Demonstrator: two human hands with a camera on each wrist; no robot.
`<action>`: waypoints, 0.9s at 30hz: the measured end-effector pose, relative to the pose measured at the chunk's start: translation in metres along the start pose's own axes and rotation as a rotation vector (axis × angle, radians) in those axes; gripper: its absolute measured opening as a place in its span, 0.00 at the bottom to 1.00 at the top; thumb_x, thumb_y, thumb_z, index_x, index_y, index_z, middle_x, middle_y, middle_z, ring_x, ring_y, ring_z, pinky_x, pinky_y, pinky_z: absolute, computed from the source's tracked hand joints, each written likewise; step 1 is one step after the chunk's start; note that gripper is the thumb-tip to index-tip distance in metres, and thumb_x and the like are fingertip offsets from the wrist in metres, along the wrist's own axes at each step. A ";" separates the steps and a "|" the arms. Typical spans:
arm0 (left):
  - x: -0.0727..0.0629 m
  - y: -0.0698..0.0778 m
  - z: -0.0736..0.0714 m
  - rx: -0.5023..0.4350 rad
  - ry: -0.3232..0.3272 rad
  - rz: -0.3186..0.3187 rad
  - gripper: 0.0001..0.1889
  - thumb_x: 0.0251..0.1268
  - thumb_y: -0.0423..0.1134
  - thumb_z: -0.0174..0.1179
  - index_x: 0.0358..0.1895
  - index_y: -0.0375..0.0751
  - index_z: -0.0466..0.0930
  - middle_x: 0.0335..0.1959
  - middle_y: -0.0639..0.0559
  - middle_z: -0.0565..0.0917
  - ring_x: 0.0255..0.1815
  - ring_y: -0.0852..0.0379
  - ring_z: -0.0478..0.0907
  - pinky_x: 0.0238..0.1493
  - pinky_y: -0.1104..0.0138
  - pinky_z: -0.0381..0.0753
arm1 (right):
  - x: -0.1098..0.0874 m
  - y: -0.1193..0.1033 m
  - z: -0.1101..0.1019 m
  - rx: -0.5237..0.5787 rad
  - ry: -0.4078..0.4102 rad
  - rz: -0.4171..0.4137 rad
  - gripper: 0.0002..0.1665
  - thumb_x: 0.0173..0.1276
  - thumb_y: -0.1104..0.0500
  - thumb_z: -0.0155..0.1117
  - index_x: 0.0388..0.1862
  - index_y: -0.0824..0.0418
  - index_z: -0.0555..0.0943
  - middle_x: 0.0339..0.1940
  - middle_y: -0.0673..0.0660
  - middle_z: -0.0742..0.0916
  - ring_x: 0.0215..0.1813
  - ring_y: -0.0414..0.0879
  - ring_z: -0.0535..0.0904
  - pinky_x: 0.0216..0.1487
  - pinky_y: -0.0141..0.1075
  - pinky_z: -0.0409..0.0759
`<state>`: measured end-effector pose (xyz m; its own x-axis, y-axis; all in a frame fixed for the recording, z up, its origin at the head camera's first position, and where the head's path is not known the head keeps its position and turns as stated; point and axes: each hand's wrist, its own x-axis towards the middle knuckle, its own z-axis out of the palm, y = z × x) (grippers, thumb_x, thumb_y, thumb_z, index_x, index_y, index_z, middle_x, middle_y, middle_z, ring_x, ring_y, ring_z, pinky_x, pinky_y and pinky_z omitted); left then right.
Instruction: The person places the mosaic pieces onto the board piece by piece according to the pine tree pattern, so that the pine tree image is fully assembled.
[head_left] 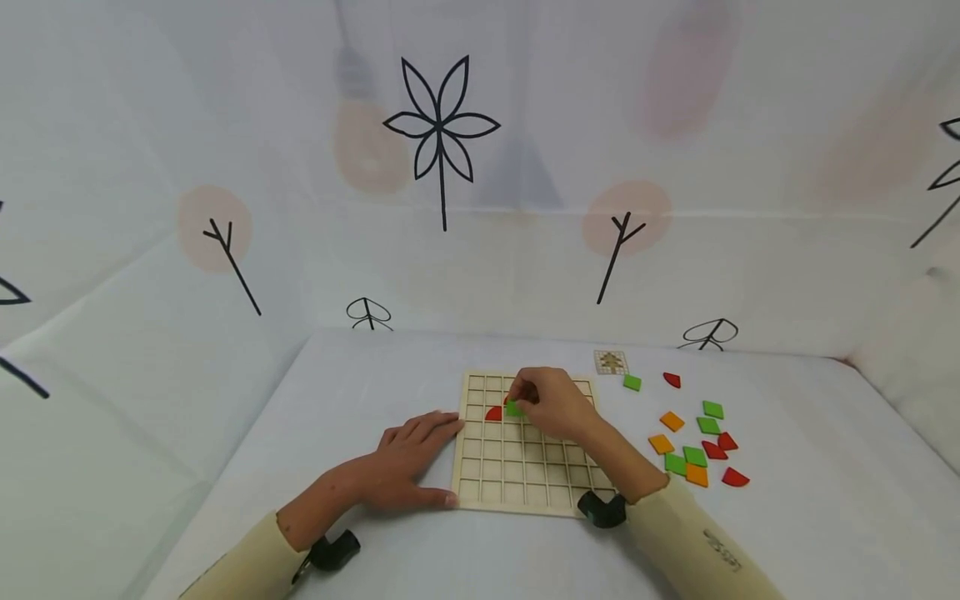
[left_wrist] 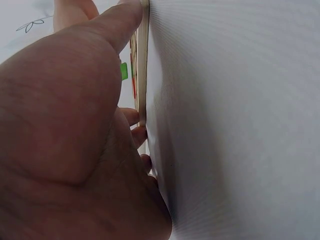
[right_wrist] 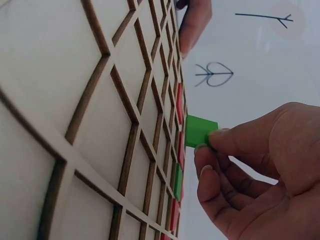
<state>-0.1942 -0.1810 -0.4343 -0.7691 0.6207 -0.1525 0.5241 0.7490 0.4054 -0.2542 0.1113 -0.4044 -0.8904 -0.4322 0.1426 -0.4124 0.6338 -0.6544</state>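
A pale wooden grid board [head_left: 480, 493] lies on the white table. Between thumb and fingertips, my right hand [head_left: 553, 404] pinches a green square tile [right_wrist: 201, 131] close over the board's upper part. Red quarter-round tiles, one a red tile [head_left: 493, 413] left of the green one, sit in the grid; in the right wrist view more red and a green tile [right_wrist: 178, 182] show along that stretch. My left hand [head_left: 408, 462] rests with fingers spread along the board's left edge, thumb at the lower corner and fingertips at the side. My right hand hides part of the board's top rows.
Right of the board lie several loose tiles, among them an orange tile [head_left: 672, 421], a green tile [head_left: 713, 409] and a red tile [head_left: 736, 477]. A small pattern card [head_left: 611, 362] lies behind the board's right corner. Patterned white cloth [head_left: 480, 275] hangs behind the table.
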 end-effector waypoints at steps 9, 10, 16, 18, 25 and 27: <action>0.000 0.001 0.000 0.001 0.000 -0.002 0.54 0.67 0.76 0.59 0.88 0.57 0.46 0.88 0.58 0.46 0.88 0.48 0.42 0.74 0.40 0.55 | -0.001 0.003 0.005 -0.004 -0.011 -0.023 0.06 0.72 0.71 0.67 0.39 0.62 0.86 0.36 0.53 0.88 0.36 0.40 0.80 0.42 0.38 0.81; 0.000 0.001 0.000 0.000 0.001 -0.002 0.54 0.67 0.76 0.59 0.88 0.57 0.46 0.88 0.58 0.47 0.88 0.48 0.42 0.74 0.40 0.55 | -0.001 0.003 0.005 -0.010 -0.010 -0.027 0.05 0.72 0.71 0.67 0.38 0.62 0.86 0.35 0.53 0.88 0.36 0.41 0.80 0.42 0.38 0.81; -0.001 0.002 0.000 -0.007 -0.001 -0.004 0.54 0.67 0.75 0.60 0.88 0.57 0.46 0.88 0.58 0.47 0.88 0.48 0.42 0.75 0.40 0.55 | 0.000 0.006 0.009 -0.047 0.000 -0.013 0.05 0.72 0.70 0.69 0.38 0.61 0.87 0.37 0.52 0.86 0.36 0.41 0.78 0.43 0.40 0.79; -0.001 0.002 0.000 -0.006 -0.001 -0.003 0.54 0.67 0.75 0.60 0.88 0.57 0.46 0.88 0.58 0.47 0.88 0.48 0.42 0.75 0.40 0.55 | 0.001 0.008 0.010 -0.054 0.004 -0.015 0.06 0.72 0.70 0.69 0.38 0.60 0.88 0.38 0.52 0.85 0.37 0.42 0.77 0.44 0.40 0.79; -0.001 0.002 0.000 -0.003 0.002 -0.004 0.54 0.67 0.76 0.60 0.88 0.57 0.46 0.88 0.58 0.47 0.88 0.48 0.42 0.74 0.40 0.56 | 0.000 0.011 0.011 -0.070 -0.003 -0.050 0.06 0.71 0.71 0.69 0.41 0.62 0.88 0.38 0.52 0.85 0.37 0.41 0.78 0.43 0.39 0.80; -0.001 0.002 0.000 0.000 0.001 -0.006 0.55 0.66 0.76 0.59 0.88 0.57 0.46 0.88 0.58 0.47 0.88 0.48 0.42 0.74 0.40 0.55 | 0.000 0.012 0.011 -0.076 -0.002 -0.049 0.06 0.71 0.71 0.70 0.40 0.62 0.88 0.38 0.52 0.85 0.37 0.41 0.78 0.42 0.39 0.79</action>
<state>-0.1923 -0.1801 -0.4338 -0.7727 0.6158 -0.1541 0.5193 0.7528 0.4044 -0.2571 0.1116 -0.4204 -0.8684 -0.4651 0.1721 -0.4693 0.6585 -0.5884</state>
